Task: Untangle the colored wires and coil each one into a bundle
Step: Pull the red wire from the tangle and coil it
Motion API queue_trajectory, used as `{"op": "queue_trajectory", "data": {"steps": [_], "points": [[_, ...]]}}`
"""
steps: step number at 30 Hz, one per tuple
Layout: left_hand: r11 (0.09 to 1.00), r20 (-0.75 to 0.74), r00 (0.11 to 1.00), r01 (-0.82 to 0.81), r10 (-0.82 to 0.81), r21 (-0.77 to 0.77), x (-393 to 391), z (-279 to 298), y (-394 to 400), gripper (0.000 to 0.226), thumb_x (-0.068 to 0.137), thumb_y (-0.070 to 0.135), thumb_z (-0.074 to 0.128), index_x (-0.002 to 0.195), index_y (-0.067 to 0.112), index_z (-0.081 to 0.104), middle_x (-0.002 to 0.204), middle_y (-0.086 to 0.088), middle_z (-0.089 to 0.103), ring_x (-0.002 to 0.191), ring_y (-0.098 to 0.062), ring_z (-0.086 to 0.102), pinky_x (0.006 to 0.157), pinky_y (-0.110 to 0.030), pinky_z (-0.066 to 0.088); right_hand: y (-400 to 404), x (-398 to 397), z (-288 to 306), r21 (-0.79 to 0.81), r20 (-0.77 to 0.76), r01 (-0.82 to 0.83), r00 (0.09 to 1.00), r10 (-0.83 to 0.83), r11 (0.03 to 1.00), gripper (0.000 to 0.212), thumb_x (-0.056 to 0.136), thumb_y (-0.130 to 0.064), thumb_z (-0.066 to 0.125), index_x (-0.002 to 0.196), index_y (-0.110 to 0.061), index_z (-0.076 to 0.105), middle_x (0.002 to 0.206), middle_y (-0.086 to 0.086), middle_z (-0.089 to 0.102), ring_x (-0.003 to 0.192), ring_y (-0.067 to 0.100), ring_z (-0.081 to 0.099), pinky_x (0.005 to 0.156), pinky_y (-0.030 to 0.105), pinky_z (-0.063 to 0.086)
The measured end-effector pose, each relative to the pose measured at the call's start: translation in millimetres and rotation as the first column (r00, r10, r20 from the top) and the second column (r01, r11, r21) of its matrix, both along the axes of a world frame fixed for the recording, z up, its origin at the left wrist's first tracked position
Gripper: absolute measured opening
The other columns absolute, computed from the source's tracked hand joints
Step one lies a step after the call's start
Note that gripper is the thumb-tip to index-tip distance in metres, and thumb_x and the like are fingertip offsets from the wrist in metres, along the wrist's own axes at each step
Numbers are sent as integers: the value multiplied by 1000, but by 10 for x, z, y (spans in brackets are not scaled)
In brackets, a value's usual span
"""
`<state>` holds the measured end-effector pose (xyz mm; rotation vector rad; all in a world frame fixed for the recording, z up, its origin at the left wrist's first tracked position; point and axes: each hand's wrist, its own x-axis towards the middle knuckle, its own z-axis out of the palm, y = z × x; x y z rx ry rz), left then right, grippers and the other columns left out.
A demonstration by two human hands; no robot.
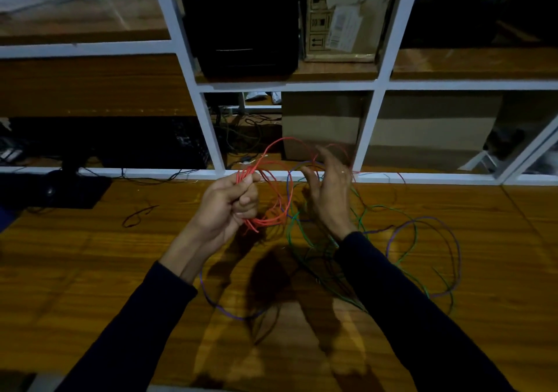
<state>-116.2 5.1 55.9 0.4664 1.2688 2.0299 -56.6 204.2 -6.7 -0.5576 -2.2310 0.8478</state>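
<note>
My left hand (232, 201) grips a partly coiled red wire (273, 215) in its fist above the wooden table (90, 271). Red loops run from the fist up and to the right. My right hand (327, 186) is raised beside them, blurred, fingers spread and loosely bent, with a red strand running past its fingers; whether it holds the strand is unclear. Below and to the right, a green wire (407, 250) and a purple wire (453, 240) lie tangled in loose loops on the table. Another purple loop (223, 311) shows between my forearms.
A short black wire (137, 215) lies on the table to the left. A monitor stand (60, 189) sits at the far left. Behind the table is a white-framed shelf (211, 138) with a black box (244, 26) and cardboard boxes (341, 14).
</note>
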Motion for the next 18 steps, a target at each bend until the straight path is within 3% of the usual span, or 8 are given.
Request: {"op": "queue_trajectory", "data": {"steps": [2,4,6,8,10,14,16,18], "points": [[999,36,999,6,-8,46,-27,6,-67,16,102,7,36,103,1,51,54,3,38,40,-2,26,43,-18,23,37,-75,-60,-75,-60,-85,995,81,994,23,100,-29,55,120,-20,62,109,-3,70,102,14,62,90,44,51],[993,62,998,-5,-2,118,-101,38,-172,17,101,4,35,102,3,52,54,6,37,41,-1,25,44,-17,22,49,-69,-98,-288,-171,-195,974,150,938,14,100,-20,54,107,-25,65,84,-12,68,80,12,65,72,41,54],[980,100,994,-65,47,188,-231,91,-337,21,98,2,32,100,6,52,55,8,36,42,-1,24,45,-16,21,86,3,-106,-371,-257,-219,958,127,902,18,98,-13,57,102,-29,63,82,-10,64,74,9,60,67,34,49],[960,140,983,-147,116,239,-370,123,-518,24,98,2,27,97,8,51,55,9,37,42,-1,27,44,-15,25,166,94,-113,-384,-255,-203,961,108,901,16,92,-14,67,103,-24,62,81,3,60,69,11,54,65,27,46],[939,183,967,-221,177,263,-469,109,-656,27,101,2,24,96,8,50,56,9,38,43,-1,29,43,-14,28,270,199,-109,-272,-225,-218,962,158,937,26,86,-18,74,109,-18,60,74,5,54,65,10,50,60,25,45],[899,284,944,-263,166,351,-589,12,-768,18,91,-2,35,96,7,50,58,7,38,44,-3,28,42,-16,29,483,292,-69,233,-108,-222,962,253,947,21,93,-18,66,111,-9,62,91,3,58,77,11,51,66,19,43],[881,304,942,-259,140,397,-592,-15,-753,18,86,-2,39,97,6,50,59,7,38,44,-4,27,42,-16,30,561,322,-52,313,-110,-159,973,202,936,17,97,-15,57,110,-7,64,95,8,60,81,15,55,68,23,43],[895,256,954,-246,155,373,-546,-25,-697,17,90,-1,38,98,7,50,59,7,38,45,-4,27,43,-17,29,556,341,-62,296,-103,-73,989,108,952,15,99,-15,55,110,-11,64,95,8,65,80,19,59,66,25,41]]}}
